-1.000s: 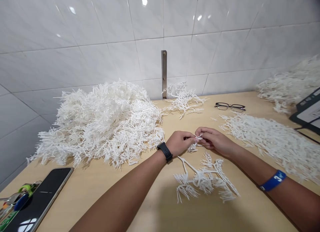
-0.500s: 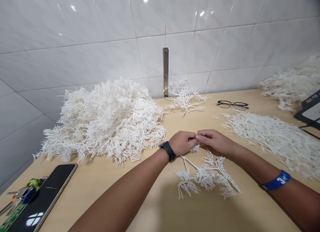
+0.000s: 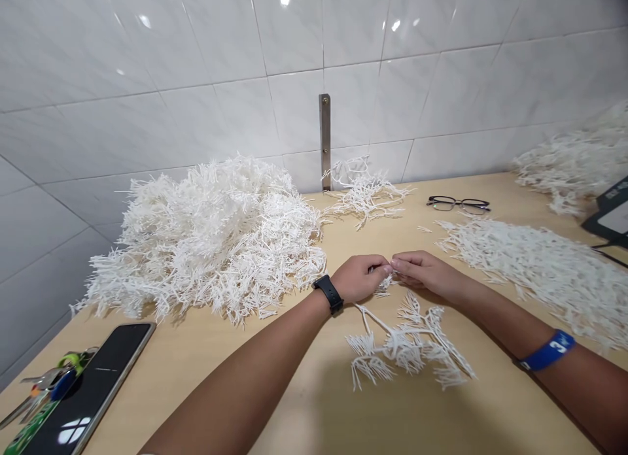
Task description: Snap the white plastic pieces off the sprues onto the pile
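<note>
My left hand (image 3: 360, 276), with a black band on its wrist, is closed in a pinch on a white branched plastic sprig (image 3: 384, 286), mostly hidden by the fingers. Fingertips nearly meeting it, my right hand (image 3: 424, 275) is also pinched; what lies between its fingers is too small and covered to make out. Just below both hands, a larger white branched piece (image 3: 407, 340) with fine twigs lies on the table.
A big heap of white branched pieces (image 3: 210, 239) rises at left, a smaller clump (image 3: 366, 193) behind. Small loose white bits (image 3: 530, 265) spread at right. Eyeglasses (image 3: 458, 204), a phone (image 3: 93, 383), keys (image 3: 53, 380) and a dark-framed object (image 3: 608, 210) also lie on the table (image 3: 275, 396).
My right hand has shifted slightly right, and a small gap shows between the fingertips. My left hand stays nearly in place. The larger branched piece lies as before.
</note>
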`<state>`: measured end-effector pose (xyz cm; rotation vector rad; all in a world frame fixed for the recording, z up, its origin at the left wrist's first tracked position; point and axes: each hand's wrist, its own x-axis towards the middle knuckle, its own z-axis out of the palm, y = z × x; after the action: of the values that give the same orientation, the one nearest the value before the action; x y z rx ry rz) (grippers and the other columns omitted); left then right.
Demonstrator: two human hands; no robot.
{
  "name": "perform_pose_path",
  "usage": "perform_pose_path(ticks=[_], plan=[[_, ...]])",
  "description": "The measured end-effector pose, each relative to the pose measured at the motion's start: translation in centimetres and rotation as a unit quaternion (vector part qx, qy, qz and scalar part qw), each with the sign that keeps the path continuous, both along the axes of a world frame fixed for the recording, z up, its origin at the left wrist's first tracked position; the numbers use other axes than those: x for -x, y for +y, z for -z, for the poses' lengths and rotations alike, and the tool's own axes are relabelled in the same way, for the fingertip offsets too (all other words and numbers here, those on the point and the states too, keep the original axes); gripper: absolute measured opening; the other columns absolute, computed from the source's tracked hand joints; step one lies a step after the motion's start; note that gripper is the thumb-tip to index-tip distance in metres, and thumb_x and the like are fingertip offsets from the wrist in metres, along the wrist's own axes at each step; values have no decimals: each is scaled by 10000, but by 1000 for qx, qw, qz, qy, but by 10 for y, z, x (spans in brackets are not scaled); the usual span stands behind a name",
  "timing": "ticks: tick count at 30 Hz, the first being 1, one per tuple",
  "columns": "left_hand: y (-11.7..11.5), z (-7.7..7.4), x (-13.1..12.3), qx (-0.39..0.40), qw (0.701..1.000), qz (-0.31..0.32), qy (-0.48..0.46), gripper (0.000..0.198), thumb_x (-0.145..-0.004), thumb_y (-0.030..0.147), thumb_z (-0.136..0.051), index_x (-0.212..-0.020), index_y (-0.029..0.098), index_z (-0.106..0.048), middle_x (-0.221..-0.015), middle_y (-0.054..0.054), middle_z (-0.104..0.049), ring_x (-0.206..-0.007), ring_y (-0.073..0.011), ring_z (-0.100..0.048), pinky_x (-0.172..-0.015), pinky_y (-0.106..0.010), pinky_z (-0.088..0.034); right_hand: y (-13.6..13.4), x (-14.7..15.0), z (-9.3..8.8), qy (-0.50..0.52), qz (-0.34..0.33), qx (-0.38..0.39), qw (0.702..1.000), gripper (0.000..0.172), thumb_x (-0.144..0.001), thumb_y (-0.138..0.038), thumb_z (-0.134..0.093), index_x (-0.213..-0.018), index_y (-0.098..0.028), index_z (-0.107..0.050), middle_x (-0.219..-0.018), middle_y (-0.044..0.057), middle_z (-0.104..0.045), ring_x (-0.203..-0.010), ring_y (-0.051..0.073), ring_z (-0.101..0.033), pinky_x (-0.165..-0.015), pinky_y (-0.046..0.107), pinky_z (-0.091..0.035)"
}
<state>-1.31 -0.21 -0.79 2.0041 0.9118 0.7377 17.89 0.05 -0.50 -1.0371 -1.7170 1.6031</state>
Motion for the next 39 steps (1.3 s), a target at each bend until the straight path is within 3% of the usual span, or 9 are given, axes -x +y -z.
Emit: perform_pose_path(ticks=[4, 10, 14, 19, 25, 34, 39], plan=[[0, 2, -2, 10, 997, -57, -47, 219, -851, 328, -531, -954, 160, -627, -847, -16, -641, -719, -111, -510, -673, -220, -395, 1, 0, 2, -12, 10, -8, 1000, 474, -825, -608, -578, -662, -177, -467, -548, -73, -270, -489, 71, -216, -487, 246, -184], [3, 2, -2, 60, 991, -77, -91, 195, -812, 330, -591, -836, 141, -635, -685, 12, -566, -610, -87, -437, -598, -210, -364, 0, 2, 5, -56, 22, -69, 996, 476, -876, -600, -501, -657, -181, -445, -583, -53, -279, -527, 90, -251, -517, 258, -211], [5, -1, 1, 75, 988, -71, -116, 167, -819, 286, -570, -845, 129, -620, -730, -3, -580, -654, -95, -468, -626, -213, -381, -3, 5, 0, -121, 6, -145, 982, 480, -885, -605, -468, -682, -171, -500, -622, -18, -381, -585, 118, -350, -559, 264, -276], [8, -1, 2, 70, 994, -30, -78, 169, -847, 274, -519, -864, 129, -605, -792, -21, -608, -723, -116, -511, -686, -227, -409, -5, 5, -2, -189, -5, -182, 965, 494, -895, -602, -430, -731, -162, -585, -655, 13, -506, -617, 143, -434, -577, 267, -317], [6, -1, 1, 25, 999, -31, 2, 174, -870, 243, -451, -871, 143, -594, -841, -31, -639, -771, -133, -537, -724, -239, -424, -8, 8, -3, -228, 2, -202, 953, 444, -897, -544, -437, -806, -163, -644, -729, 27, -611, -666, 168, -510, -588, 264, -347], [0, -1, 1, -44, 995, -20, 86, 207, -879, 220, -377, -897, 176, -579, -881, -32, -680, -774, -155, -582, -690, -251, -424, -11, 14, -5, -240, 84, -211, 944, 381, -847, -543, -506, -693, -194, -511, -604, -20, -506, -594, 139, -449, -548, 254, -317], [-3, 0, -1, -72, 992, -10, 105, 198, -870, 198, -387, -900, 177, -581, -930, -43, -698, -801, -164, -601, -695, -256, -423, -8, 11, -4, -242, 43, -212, 946, 330, -860, -499, -500, -727, -197, -509, -641, -21, -507, -622, 141, -452, -565, 256, -329]])
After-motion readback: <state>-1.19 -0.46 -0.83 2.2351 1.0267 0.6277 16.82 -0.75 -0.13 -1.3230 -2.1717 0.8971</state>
